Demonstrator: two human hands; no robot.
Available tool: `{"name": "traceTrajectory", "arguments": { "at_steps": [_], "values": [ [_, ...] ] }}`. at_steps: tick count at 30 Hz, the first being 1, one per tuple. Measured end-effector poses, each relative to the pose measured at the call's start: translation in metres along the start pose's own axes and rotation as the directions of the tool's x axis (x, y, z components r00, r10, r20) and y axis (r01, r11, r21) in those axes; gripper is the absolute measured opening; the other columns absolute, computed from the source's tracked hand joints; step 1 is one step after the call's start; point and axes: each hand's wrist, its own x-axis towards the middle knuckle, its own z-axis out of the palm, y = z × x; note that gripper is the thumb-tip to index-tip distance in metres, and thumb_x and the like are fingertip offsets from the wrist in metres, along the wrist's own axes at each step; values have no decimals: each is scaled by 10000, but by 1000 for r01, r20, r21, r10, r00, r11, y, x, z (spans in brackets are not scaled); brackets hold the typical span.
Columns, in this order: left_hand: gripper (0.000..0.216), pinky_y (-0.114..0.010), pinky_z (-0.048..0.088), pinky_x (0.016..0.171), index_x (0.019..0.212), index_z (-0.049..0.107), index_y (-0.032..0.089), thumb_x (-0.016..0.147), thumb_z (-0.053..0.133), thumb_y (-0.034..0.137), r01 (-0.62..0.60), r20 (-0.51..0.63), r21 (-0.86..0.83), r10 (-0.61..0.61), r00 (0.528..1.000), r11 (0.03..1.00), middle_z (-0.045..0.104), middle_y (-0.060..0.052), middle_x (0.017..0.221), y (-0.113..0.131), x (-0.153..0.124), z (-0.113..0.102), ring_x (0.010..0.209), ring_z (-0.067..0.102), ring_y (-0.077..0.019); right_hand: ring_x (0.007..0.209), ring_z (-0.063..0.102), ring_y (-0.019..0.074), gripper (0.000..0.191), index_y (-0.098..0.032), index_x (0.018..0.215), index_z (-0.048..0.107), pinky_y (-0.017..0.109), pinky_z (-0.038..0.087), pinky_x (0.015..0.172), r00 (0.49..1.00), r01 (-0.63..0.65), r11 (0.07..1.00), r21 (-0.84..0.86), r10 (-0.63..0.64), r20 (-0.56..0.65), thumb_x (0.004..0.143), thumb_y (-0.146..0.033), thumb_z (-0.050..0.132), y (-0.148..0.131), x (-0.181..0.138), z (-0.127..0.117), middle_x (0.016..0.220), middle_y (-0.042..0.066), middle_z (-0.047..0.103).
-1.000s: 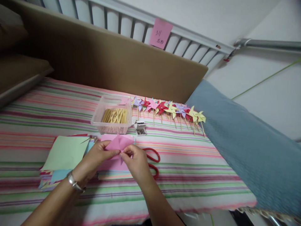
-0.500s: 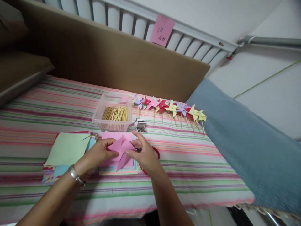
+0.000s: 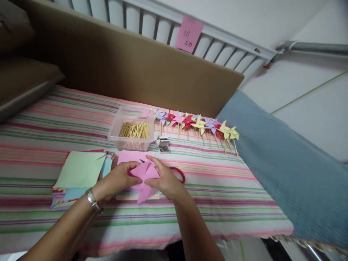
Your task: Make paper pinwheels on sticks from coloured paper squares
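Note:
Both hands hold a pink paper square (image 3: 144, 177) that is cut and partly folded toward its middle. My left hand (image 3: 119, 179) pinches its left side with thumb and fingers closed on it. My right hand (image 3: 163, 179) curls round its right side, fingers bent over the folded flaps. Below them lies a pink sheet (image 3: 130, 156) on a stack of coloured paper. Red-handled scissors (image 3: 179, 174) show just right of my right hand.
A clear plastic box of wooden sticks (image 3: 133, 129) stands beyond the hands, with a small box of pins (image 3: 163, 145) beside it. A row of finished paper pinwheels (image 3: 198, 125) lies at the back. A green-topped paper stack (image 3: 80, 170) sits left. A blue blanket (image 3: 285, 166) covers the right.
The right hand pulled back from reaching toward the pin box and closed onto the pink paper. More flaps are folded in; the left hand keeps its pinch.

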Motion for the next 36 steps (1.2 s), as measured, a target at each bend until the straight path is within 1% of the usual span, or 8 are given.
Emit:
{"name": "traceTrajectory", "arguments": {
  "at_steps": [4, 9, 13, 17, 28, 32, 34, 36],
  "values": [
    [455, -286, 504, 669, 1083, 652, 208, 647, 766, 267, 17, -157, -259, -60, 986, 966, 700, -49, 954, 7, -2, -5, 745, 639, -177, 1033, 599, 218, 754, -235, 1319, 463, 299, 513, 783, 991, -26, 981, 194, 51, -125, 604, -108, 666, -6, 3, 0, 1200, 68, 607],
    [189, -275, 501, 786, 926, 694, 206, 745, 709, 260, 3, -45, -542, -32, 998, 840, 709, -36, 882, 2, -1, -2, 796, 646, -154, 892, 661, 226, 729, -214, 1299, 428, 290, 541, 682, 962, 56, 886, 460, 75, -261, 614, -151, 668, -11, 10, 8, 1063, 65, 675],
    [173, -261, 474, 813, 879, 709, 182, 719, 737, 242, -12, -34, -508, -7, 999, 861, 732, -48, 869, -5, 0, 16, 834, 648, -162, 948, 657, 232, 636, -212, 1249, 461, 299, 545, 740, 929, 147, 873, 465, 39, -367, 646, -156, 655, -7, 14, 21, 1108, 74, 670],
    [196, -261, 466, 745, 795, 714, 155, 659, 778, 280, -65, -184, -439, -18, 983, 896, 735, -53, 805, -10, 2, 22, 761, 640, -167, 1027, 629, 228, 719, -179, 1324, 389, 306, 526, 825, 907, 179, 889, 420, 16, -421, 650, -140, 638, -4, 16, 31, 1174, 90, 640],
    [183, -247, 435, 612, 706, 690, 143, 611, 777, 273, -60, -270, -422, -62, 961, 905, 702, -20, 654, -12, 6, 17, 592, 593, -136, 1000, 622, 210, 665, -191, 1317, 414, 313, 504, 849, 917, 163, 897, 412, 17, -399, 694, -148, 644, -5, 13, 36, 1136, 60, 647],
    [178, -242, 426, 565, 658, 673, 141, 576, 779, 258, -75, -316, -408, -64, 947, 910, 677, -7, 592, -5, 7, 5, 550, 585, -140, 777, 638, 200, 600, -182, 1352, 402, 355, 528, 731, 894, 134, 979, 151, -54, -446, 784, -223, 589, 1, 8, 32, 933, 59, 669],
    [185, -243, 423, 544, 657, 673, 140, 559, 782, 253, -76, -353, -403, -79, 932, 912, 678, -8, 585, 0, 6, -5, 531, 584, -143, 875, 619, 215, 509, -197, 1308, 475, 385, 513, 802, 848, 212, 969, -126, -247, -469, 808, -220, 570, 2, 4, 30, 1039, 90, 634],
    [185, -238, 422, 531, 659, 676, 138, 549, 783, 241, -85, -382, -412, -87, 920, 907, 684, -11, 582, 5, 4, -15, 519, 583, -142, 1060, 560, 234, 424, -221, 1257, 534, 414, 462, 927, 813, 310, 882, -355, -439, -383, 834, -192, 545, 1, 0, 29, 1178, 106, 576]
  ]
}}
